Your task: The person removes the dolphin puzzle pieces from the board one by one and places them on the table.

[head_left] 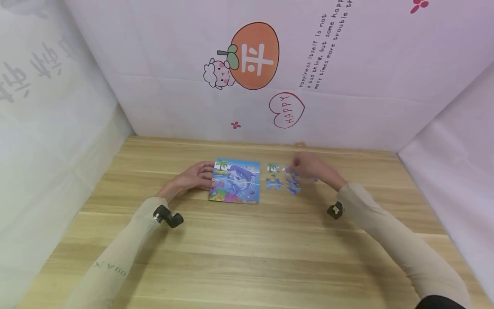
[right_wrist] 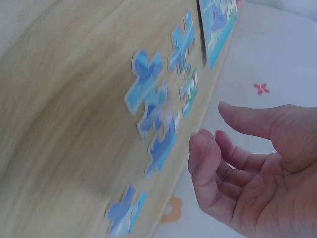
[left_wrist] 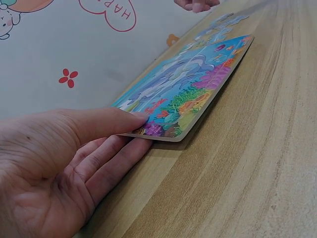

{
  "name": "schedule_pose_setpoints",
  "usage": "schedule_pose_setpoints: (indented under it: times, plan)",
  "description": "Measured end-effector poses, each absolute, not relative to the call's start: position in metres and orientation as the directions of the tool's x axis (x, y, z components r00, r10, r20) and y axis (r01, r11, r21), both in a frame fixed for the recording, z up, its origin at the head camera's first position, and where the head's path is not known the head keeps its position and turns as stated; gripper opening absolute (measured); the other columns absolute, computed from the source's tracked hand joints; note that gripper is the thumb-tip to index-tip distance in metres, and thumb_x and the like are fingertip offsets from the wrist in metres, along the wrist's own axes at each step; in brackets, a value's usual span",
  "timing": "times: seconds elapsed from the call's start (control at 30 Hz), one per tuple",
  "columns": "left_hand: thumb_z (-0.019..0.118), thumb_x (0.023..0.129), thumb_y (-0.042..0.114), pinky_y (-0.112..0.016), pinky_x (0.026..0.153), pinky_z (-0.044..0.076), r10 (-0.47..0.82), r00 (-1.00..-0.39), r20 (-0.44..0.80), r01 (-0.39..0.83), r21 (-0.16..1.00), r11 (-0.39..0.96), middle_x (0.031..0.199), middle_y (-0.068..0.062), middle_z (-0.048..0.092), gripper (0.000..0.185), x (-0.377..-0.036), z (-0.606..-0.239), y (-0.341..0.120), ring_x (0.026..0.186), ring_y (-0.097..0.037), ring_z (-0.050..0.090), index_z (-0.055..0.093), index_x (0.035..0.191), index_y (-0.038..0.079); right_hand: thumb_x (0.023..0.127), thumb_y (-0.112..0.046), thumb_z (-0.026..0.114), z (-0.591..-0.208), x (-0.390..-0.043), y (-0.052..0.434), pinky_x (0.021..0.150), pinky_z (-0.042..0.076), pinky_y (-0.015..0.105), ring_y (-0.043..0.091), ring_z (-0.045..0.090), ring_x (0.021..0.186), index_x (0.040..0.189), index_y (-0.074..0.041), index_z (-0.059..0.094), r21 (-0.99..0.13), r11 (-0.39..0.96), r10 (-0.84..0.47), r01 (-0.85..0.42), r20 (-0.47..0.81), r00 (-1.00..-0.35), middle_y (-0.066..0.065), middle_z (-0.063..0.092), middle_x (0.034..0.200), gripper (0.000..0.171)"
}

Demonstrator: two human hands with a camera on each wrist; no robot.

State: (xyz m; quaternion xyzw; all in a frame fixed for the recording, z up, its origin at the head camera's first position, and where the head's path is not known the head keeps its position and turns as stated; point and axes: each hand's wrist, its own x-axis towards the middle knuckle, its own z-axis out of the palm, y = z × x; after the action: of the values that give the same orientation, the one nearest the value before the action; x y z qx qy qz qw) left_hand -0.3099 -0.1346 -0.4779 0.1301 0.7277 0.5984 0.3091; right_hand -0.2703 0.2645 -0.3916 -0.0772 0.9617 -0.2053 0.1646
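Note:
My left hand (head_left: 194, 177) grips the left edge of a flat dolphin picture board (head_left: 237, 181). In the left wrist view, the thumb (left_wrist: 114, 125) presses on top and the other fingers go under the edge of the board (left_wrist: 173, 79). Over the loose jigsaw pieces (head_left: 275, 184) to the board's right hovers my right hand (head_left: 310, 166). In the right wrist view this hand (right_wrist: 247, 168) has loosely bent fingers, thumb apart, with nothing between them. Several blue jigsaw pieces (right_wrist: 161, 148) lie below it on the wood, some blurred.
The wooden table (head_left: 239, 249) carries the board and pieces near its back edge. A white printed cloth (head_left: 173, 103) stands behind it, and pale cloth walls rise at both sides. One jigsaw piece (right_wrist: 126, 210) lies apart from the others.

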Motion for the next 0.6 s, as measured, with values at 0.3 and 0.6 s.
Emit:
schedule_pose_setpoints:
  times: [0.3,0.6]
  plan:
    - [0.072,0.096,0.003,-0.037,0.115,0.051,0.588,-0.762,-0.271,-0.134,0.954,0.267,0.163,-0.023,0.034,0.086,-0.31,-0.477,-0.137,0.145,-0.04,0.045,0.02,0.165,0.004,0.1,-0.018,0.071,-0.407,-0.276,0.226,0.076,0.06,0.034,0.023,0.064,0.087,0.094,-0.007,0.063,-0.492,0.848,-0.334,-0.196,-0.209,-0.919,0.009,0.069,0.096,0.015]
    - [0.073,0.095,0.0,-0.027,0.099,0.06,0.583,-0.763,-0.279,-0.156,0.955,0.253,0.162,-0.023,0.036,0.087,-0.311,-0.478,-0.137,0.141,-0.04,0.049,0.021,0.164,0.003,0.096,-0.007,0.073,-0.416,-0.278,0.203,0.083,0.063,0.036,0.024,0.067,0.091,0.094,-0.005,0.064,-0.586,0.742,-0.474,-0.326,-0.114,-0.873,0.011,0.069,0.097,0.01]
